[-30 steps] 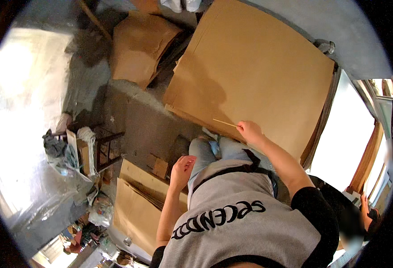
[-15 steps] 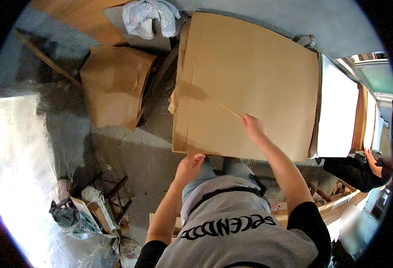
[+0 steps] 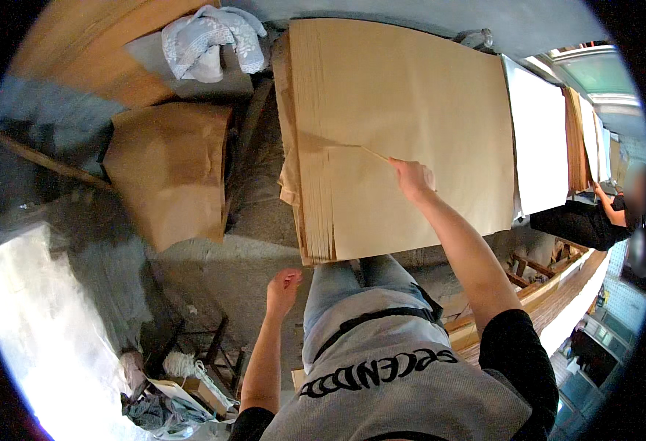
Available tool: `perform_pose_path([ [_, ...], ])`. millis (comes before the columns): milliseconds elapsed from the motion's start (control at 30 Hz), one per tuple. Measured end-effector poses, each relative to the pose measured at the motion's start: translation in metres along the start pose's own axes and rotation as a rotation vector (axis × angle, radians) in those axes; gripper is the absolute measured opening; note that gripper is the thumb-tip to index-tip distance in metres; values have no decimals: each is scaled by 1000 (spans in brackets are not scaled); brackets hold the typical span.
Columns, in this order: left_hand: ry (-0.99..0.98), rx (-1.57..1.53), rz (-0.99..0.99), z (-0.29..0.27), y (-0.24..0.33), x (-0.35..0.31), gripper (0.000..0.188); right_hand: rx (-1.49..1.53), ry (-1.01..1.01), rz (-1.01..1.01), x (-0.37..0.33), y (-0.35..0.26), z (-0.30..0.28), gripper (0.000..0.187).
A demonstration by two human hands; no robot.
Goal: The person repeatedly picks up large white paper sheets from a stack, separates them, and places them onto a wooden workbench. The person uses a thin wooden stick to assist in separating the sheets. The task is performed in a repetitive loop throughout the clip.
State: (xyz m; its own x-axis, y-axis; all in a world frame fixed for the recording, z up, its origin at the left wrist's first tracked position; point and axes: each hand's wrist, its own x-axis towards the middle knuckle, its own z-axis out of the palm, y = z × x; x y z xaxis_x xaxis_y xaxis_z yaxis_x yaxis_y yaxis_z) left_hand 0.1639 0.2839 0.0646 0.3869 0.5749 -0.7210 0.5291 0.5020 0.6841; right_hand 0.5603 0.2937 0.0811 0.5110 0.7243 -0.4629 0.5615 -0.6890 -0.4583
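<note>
A large stack of brown paper sheets (image 3: 418, 95) lies in front of me, its left edges fanned out in narrow steps. My right hand (image 3: 414, 181) is closed round a thin wooden stick (image 3: 377, 153) above the top sheet. The stick points left toward the fanned edges; I cannot tell whether its tip touches the paper. My left hand (image 3: 284, 291) hangs just off the stack's near left corner, fingers curled in, nothing visible in them.
Left of the stack is a smaller pile of creased brown sheets (image 3: 169, 169). A patterned cloth (image 3: 209, 44) lies on a grey board beyond it. White sheets (image 3: 540, 140) stand along the right, where another person's hand (image 3: 597, 191) rests. A wooden-edged trough (image 3: 540, 294) sits at lower right.
My left hand has drawn back from the stack's near edge, down and left. More stepped sheet edges show along the left side. The stick remains in my right hand; the view has shifted.
</note>
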Motion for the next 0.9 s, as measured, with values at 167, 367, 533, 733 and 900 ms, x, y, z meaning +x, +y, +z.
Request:
perform_pose_path([
  [167,-125,94,162,7,25,26,19,-271,-54,24,21,-95,34,31],
  [367,-82,-83,32,-12,29,26,19,173,167,-70,44,15,80,31],
  [533,30,-60,-66,-22,-12,23,18,-83,-86,164,20,-41,4,34],
  [733,-72,-52,87,9,49,27,16,-157,-83,-42,13,-87,28,41],
  [900,0,-295,-183,3,28,16,15,125,96,-63,8,-5,15,39],
])
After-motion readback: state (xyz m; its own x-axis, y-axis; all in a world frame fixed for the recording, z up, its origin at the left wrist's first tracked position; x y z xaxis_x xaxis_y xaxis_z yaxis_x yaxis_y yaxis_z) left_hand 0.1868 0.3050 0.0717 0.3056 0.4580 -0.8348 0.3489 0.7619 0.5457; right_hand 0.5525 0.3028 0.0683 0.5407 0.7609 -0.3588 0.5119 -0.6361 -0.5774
